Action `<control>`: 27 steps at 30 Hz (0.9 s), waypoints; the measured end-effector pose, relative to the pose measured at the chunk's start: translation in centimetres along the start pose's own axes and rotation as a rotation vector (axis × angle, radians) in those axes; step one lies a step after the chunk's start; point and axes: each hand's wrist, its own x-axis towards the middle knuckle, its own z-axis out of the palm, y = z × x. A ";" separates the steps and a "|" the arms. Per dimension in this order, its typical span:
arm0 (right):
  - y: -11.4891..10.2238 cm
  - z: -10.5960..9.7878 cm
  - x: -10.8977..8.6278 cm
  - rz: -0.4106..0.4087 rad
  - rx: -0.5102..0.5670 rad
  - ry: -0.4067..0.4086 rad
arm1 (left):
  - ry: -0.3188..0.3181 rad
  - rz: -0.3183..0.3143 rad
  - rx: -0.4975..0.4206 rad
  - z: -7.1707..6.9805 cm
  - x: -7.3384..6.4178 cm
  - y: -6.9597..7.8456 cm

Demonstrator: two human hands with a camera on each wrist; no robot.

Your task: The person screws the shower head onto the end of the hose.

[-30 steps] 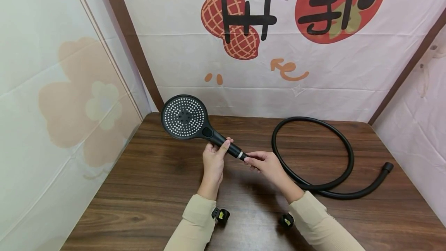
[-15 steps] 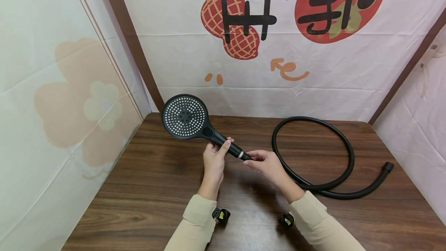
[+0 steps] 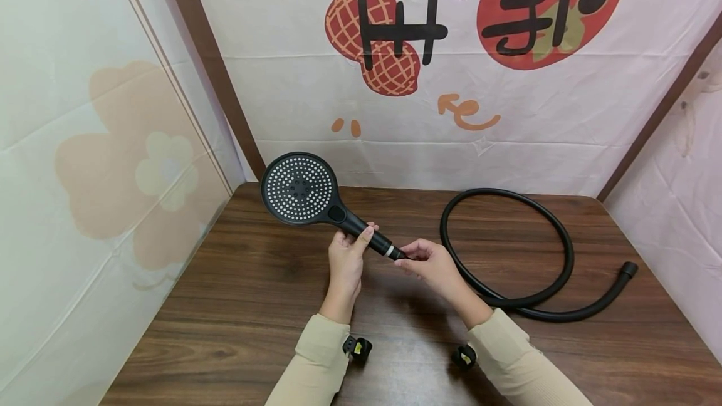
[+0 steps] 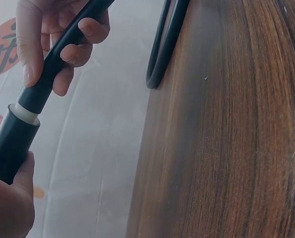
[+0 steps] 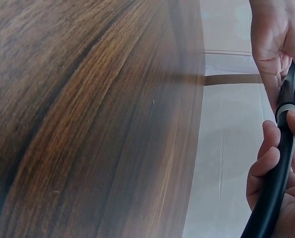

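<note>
While gripping in the left hand (image 3: 346,262) the black shower head (image 3: 299,188) by its handle, pinching in the right hand (image 3: 431,268) the black hose (image 5: 271,204) near its end, with fingers shifted just slightly since a second ago. Still keeping the shower head slanted above the surface (image 3: 254,306), round face peppered with white dots, white band showing between handle and hose. Following the hose: looping right, lying loose, reaching a free end. Partly hidden by the right wrist, and backed by printed cloth (image 3: 406,118).

White backdrop (image 3: 271,93) (creased) behind brown table (image 3: 248,306).
</note>
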 end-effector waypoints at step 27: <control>-0.6 -0.3 -0.4 0.024 0.009 -0.034 | -0.003 0.005 -0.021 0.0 -0.1 0.0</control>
